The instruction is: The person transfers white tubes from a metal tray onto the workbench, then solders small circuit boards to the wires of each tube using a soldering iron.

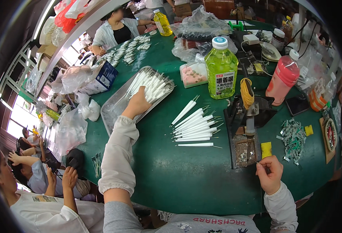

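Observation:
My left hand (137,104) reaches into a metal tray (114,101) heaped with thin white sticks (155,86) that have wire ends. Its fingers curl against the near end of the heap; their tips are partly hidden. On the green table, between my hands, a row of similar white sticks (194,130) lies fanned out, wires pointing right. My right hand (271,174) is closed in a pinch on a thin wire, which trails down below it. It is beside the base of a small black bench press (245,149) and just below a yellow sponge piece (266,149).
Right of the press lie a pile of small metal clips (293,139), a phone (297,105) and a pink bottle (283,79). A green bottle (221,70) and a pink box (194,73) stand behind. Co-workers sit at left (43,209) and across the table (116,31).

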`<state>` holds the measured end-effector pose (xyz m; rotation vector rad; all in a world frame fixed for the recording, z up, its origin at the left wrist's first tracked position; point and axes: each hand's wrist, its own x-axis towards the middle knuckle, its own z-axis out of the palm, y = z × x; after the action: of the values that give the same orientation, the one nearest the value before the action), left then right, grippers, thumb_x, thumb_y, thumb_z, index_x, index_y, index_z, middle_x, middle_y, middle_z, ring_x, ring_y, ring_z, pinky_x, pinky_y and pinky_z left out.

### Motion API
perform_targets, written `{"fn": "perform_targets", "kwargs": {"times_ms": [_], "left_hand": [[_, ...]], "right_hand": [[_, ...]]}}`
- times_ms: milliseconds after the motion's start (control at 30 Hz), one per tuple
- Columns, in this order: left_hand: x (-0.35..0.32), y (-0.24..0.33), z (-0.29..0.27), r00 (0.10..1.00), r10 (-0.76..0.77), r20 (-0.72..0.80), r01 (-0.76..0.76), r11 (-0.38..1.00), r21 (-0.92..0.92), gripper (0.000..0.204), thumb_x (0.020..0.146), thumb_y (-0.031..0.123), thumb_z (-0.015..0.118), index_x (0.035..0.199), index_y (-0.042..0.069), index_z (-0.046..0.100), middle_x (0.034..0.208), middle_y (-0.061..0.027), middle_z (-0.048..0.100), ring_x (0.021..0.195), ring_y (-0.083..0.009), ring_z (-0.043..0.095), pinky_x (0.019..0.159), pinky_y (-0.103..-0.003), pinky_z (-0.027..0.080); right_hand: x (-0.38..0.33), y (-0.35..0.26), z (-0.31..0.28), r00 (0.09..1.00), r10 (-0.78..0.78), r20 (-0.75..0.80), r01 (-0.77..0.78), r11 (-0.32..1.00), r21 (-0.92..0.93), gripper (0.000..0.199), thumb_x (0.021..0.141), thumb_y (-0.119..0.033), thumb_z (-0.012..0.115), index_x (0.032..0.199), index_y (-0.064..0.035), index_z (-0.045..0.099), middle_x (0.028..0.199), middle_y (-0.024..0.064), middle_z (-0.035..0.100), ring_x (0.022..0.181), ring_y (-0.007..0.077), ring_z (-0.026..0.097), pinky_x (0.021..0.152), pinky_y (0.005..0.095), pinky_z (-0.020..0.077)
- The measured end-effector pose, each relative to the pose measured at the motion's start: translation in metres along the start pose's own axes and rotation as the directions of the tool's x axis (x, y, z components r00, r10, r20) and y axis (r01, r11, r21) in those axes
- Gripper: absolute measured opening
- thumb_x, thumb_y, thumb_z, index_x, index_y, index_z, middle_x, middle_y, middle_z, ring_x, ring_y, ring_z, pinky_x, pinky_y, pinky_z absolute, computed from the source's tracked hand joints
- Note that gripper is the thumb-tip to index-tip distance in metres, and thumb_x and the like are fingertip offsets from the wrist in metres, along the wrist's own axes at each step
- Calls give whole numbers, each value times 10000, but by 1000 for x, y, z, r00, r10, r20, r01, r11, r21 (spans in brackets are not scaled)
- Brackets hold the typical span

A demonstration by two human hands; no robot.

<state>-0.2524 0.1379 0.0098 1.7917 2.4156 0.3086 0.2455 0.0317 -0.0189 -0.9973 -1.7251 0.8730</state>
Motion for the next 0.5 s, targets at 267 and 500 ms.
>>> {"fn": "perform_targets", "kwargs": {"times_ms": [267, 500], "left_hand": [[-10, 5, -1, 990, 83, -116, -89, 995, -49, 718, 669, 126, 697, 1279, 34, 331, 973, -298, 619, 936, -457, 593, 799, -475, 468], [-16, 4, -3, 973, 124, -197, -137, 989, -55, 739, 641, 74, 700, 1287, 41, 342, 996, -294, 613, 955, -456, 584, 797, -480, 466]], "right_hand": [[2, -2, -1, 1000, -29, 5, 29, 1000, -7, 128, 789, 45, 636, 798, -8, 520, 544, 28, 553, 441, 73, 527, 412, 204, 362], [2, -3, -1, 999, -43, 12, 43, 999, 7, 131, 789, 48, 637, 799, -10, 521, 543, 29, 549, 438, 72, 524, 411, 204, 357]]}}
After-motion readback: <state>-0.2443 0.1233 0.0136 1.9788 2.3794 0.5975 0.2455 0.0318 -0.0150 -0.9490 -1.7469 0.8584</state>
